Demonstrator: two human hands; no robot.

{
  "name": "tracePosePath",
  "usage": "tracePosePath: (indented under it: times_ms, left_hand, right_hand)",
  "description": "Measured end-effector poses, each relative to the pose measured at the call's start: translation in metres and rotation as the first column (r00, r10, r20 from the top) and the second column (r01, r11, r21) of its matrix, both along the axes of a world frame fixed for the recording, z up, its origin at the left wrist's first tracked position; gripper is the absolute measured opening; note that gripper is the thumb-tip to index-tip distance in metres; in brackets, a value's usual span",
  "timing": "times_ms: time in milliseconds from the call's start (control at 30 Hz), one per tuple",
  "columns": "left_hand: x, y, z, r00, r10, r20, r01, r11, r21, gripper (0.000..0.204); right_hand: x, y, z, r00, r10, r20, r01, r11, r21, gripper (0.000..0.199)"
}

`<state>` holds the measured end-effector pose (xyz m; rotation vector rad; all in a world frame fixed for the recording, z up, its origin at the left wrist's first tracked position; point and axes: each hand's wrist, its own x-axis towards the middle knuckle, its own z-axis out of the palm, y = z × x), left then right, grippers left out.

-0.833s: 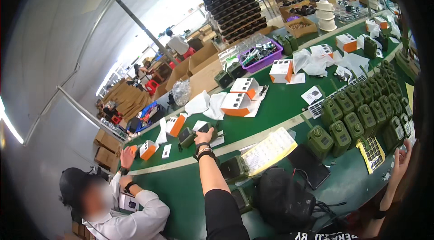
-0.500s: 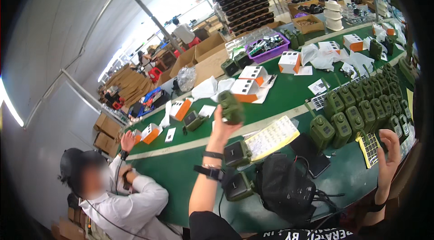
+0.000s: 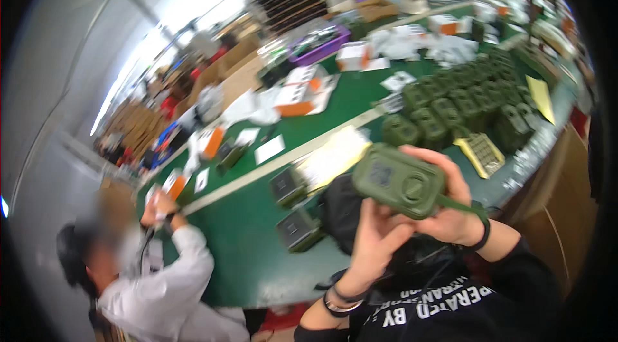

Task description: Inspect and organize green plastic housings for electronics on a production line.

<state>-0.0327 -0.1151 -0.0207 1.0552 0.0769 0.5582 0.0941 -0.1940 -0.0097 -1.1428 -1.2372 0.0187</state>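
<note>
A green jerrycan-shaped device (image 3: 402,184) with a round dial and a dark square panel on its face is held tilted before me. My right hand (image 3: 454,210) wraps around its right side, thumb and fingers closed along the edge. From below, my left hand (image 3: 380,239) grips the lower edge; some of its fingers are hidden behind the device. A green strap (image 3: 460,205) hangs from the device's right end, by my right wrist. Beneath and behind it is a black bag (image 3: 339,207), partly covered by the device and my arms.
Rows of similar green devices (image 3: 450,110) stand at right, near a yellow-edged grid sheet (image 3: 479,154). Two more, one a green device (image 3: 288,187), lie left of the bag. White-orange boxes (image 3: 296,100) line the green table (image 3: 248,258). A co-worker's sleeve (image 3: 167,271) is at left.
The device has come from over the table in my left hand to close in front of me. My right hand, empty and raised before, now holds it too. The view has shifted.
</note>
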Motion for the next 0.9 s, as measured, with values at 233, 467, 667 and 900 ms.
tracePosePath:
  times_ms: [233,467,667,900]
  left_hand:
    - [-0.002,0.011,0.03,0.988,0.151,0.026,-0.149,0.906,0.397,0.114]
    - [0.011,0.005,0.041,0.984,0.176,-0.034,-0.147,0.901,0.409,0.071]
    - [0.021,0.003,0.033,0.977,0.206,-0.057,-0.176,0.925,0.336,0.069]
    - [0.027,0.011,0.022,0.964,0.266,-0.029,-0.258,0.953,0.157,0.07]
  right_hand:
    - [0.012,-0.036,0.015,0.685,0.368,-0.629,-0.447,0.894,0.037,0.058]
    - [0.018,-0.043,0.015,0.607,0.355,-0.711,-0.512,0.859,-0.008,0.048]
    - [0.028,-0.041,0.017,0.576,0.357,-0.736,-0.567,0.822,-0.045,0.052]
    - [0.032,-0.048,0.017,0.526,0.379,-0.761,-0.582,0.813,0.004,0.063]
